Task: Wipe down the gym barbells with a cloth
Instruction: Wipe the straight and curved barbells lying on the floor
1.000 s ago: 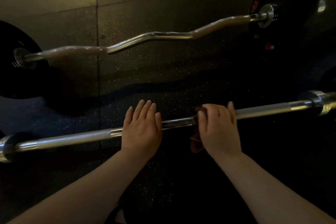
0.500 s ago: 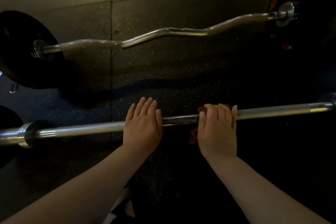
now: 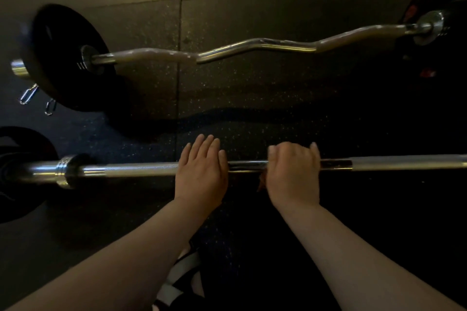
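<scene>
Nearest to you, a pale strap with something dark beside it shows between your two bare forearms, too dim to identify. Beyond that, the straight chrome barbell with knurled grip sections lies across the dark speckled rubber floor, running from left to right.

Your left hand rests flat on top of the bar, its fingers straight, held together and pointing away from you. Your right hand is just beside it on the smooth middle stretch, fingers curled over the bar and clasping the reddish-brown cloth against it. Only a small fold of that cloth shows, below the bar at the thumb side of your hand.

At the bar's left end sit a ringed chrome collar and a black weight plate.

Further out on the floor lie two small metal clips, close to the left plate of the far bar. Farthest from you is the wavy chrome curl bar, a black plate on each end; its angled grip parts look dull and pale.
</scene>
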Available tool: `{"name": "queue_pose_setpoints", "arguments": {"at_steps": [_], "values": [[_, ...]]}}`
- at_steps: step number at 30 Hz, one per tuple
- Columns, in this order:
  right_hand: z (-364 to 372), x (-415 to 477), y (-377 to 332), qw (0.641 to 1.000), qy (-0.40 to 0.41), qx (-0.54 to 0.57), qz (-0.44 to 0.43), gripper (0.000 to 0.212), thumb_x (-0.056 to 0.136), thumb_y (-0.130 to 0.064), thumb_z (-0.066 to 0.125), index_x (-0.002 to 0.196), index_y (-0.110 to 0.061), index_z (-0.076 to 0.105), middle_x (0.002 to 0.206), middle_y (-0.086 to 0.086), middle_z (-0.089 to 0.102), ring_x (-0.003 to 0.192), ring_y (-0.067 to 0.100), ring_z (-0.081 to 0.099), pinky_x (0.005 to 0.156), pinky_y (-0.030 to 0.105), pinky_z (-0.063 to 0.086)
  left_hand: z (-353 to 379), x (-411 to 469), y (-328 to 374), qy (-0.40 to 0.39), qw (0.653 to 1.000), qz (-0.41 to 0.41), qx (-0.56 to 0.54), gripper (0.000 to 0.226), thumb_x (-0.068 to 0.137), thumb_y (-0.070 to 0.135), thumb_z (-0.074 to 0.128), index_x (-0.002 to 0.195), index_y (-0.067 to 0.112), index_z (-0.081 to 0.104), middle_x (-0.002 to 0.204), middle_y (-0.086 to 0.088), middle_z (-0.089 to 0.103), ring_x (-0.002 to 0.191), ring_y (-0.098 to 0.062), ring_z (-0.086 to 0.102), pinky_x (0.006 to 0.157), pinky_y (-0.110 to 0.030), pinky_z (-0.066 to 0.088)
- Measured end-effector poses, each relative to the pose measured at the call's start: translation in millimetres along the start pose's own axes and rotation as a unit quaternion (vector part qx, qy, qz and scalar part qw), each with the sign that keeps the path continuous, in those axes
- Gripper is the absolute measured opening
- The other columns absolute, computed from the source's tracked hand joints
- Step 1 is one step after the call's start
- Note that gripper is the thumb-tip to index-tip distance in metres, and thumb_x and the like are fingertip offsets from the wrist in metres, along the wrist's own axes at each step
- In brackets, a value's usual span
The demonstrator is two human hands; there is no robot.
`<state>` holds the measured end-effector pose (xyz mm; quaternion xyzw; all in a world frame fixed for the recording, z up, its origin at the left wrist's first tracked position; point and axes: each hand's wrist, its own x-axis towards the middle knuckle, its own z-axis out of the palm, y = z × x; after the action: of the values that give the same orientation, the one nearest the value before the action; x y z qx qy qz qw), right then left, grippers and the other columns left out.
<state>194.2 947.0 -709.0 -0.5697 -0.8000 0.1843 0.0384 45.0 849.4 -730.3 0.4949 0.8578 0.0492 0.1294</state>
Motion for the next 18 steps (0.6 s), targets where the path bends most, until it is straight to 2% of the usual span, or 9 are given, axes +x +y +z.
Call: {"name": "queue_pose_setpoints", "arguments": {"at_steps": [1, 3, 5, 7, 10, 12, 14, 18], "values": [[2.9, -4.1, -13.3, 0.998, -0.036, -0.006, -0.059, 0.044, 0.102, -0.042, 0.024, 0.106, -0.021, 0.062, 0.103, 0.000, 0.065, 0.107, 0.022, 0.060, 0.121, 0.049, 0.025, -1.5, -0.4, -2.0, -0.008, 1.000, -0.002, 0.006, 0.061, 0.107, 0.041, 0.009, 0.155, 0.017, 0.037, 0.165, -0.001, 0.032, 0.156, -0.016, 0.014, 0.128, -0.040, 0.007], [7.9, -10.0, -28.9, 0.975, -0.110, -0.019, -0.190, 0.043, 0.103, -0.041, 0.027, 0.127, -0.021, 0.057, 0.124, 0.000, 0.061, 0.121, 0.019, 0.054, 0.122, 0.046, 0.025, -0.8, 0.2, -5.3, -0.024, 1.000, -0.004, 0.014, 0.057, 0.108, 0.040, 0.012, 0.158, 0.019, 0.031, 0.167, 0.000, 0.025, 0.156, -0.014, 0.008, 0.128, -0.038, 0.002], [8.2, -8.2, -25.0, 0.955, -0.150, -0.025, -0.256, 0.042, 0.105, -0.038, 0.032, 0.142, -0.024, 0.047, 0.137, -0.002, 0.055, 0.129, 0.016, 0.050, 0.123, 0.043, 0.025, -0.7, 0.9, -9.3, -0.019, 1.000, -0.006, 0.009, 0.057, 0.108, 0.041, 0.013, 0.158, 0.019, 0.031, 0.167, 0.000, 0.025, 0.156, -0.014, 0.008, 0.127, -0.037, 0.001], [5.5, -7.3, -4.8, 0.967, -0.108, -0.029, -0.230, 0.041, 0.106, -0.037, 0.032, 0.141, -0.026, 0.049, 0.135, -0.006, 0.058, 0.127, 0.013, 0.052, 0.123, 0.043, 0.026, -0.2, 0.7, -13.7, 0.006, 1.000, -0.009, -0.003, 0.059, 0.107, 0.042, 0.012, 0.155, 0.018, 0.037, 0.164, -0.001, 0.032, 0.156, -0.015, 0.014, 0.128, -0.039, 0.006], [1.8, -10.3, 19.5, 0.997, -0.010, -0.025, -0.070, 0.041, 0.104, -0.035, 0.032, 0.134, -0.022, 0.057, 0.128, -0.003, 0.064, 0.127, 0.017, 0.054, 0.126, 0.047, 0.017, 0.7, -0.3, -22.2, 0.026, 0.999, -0.025, -0.018, 0.062, 0.107, 0.042, 0.010, 0.153, 0.017, 0.042, 0.162, -0.002, 0.037, 0.155, -0.016, 0.018, 0.128, -0.040, 0.007], [5.9, -14.6, 9.6, 1.000, 0.009, -0.028, -0.009, 0.039, 0.103, -0.032, 0.034, 0.129, -0.018, 0.060, 0.125, 0.002, 0.064, 0.127, 0.022, 0.054, 0.127, 0.050, 0.014, -1.6, -0.2, -28.5, 0.022, 0.999, -0.034, -0.019, 0.061, 0.107, 0.042, 0.011, 0.153, 0.017, 0.041, 0.163, -0.001, 0.036, 0.155, -0.016, 0.016, 0.128, -0.040, 0.006], [14.2, -20.2, -19.8, 0.999, -0.002, -0.035, -0.041, 0.038, 0.101, -0.032, 0.036, 0.125, -0.016, 0.061, 0.122, 0.005, 0.064, 0.122, 0.026, 0.056, 0.125, 0.054, 0.017, -5.1, -0.2, -37.1, 0.020, 0.998, -0.052, -0.012, 0.059, 0.107, 0.041, 0.012, 0.154, 0.017, 0.039, 0.164, -0.001, 0.034, 0.156, -0.015, 0.014, 0.128, -0.040, 0.005], [34.0, -28.3, -80.1, 0.966, -0.086, -0.049, -0.237, 0.040, 0.103, -0.035, 0.039, 0.134, -0.017, 0.055, 0.131, 0.006, 0.061, 0.127, 0.025, 0.054, 0.125, 0.051, 0.018, -9.3, -2.6, -62.2, 0.011, 0.994, -0.107, 0.018, 0.051, 0.109, 0.037, 0.022, 0.155, 0.018, 0.036, 0.164, -0.001, 0.032, 0.156, -0.016, 0.013, 0.128, -0.043, 0.007]]}}
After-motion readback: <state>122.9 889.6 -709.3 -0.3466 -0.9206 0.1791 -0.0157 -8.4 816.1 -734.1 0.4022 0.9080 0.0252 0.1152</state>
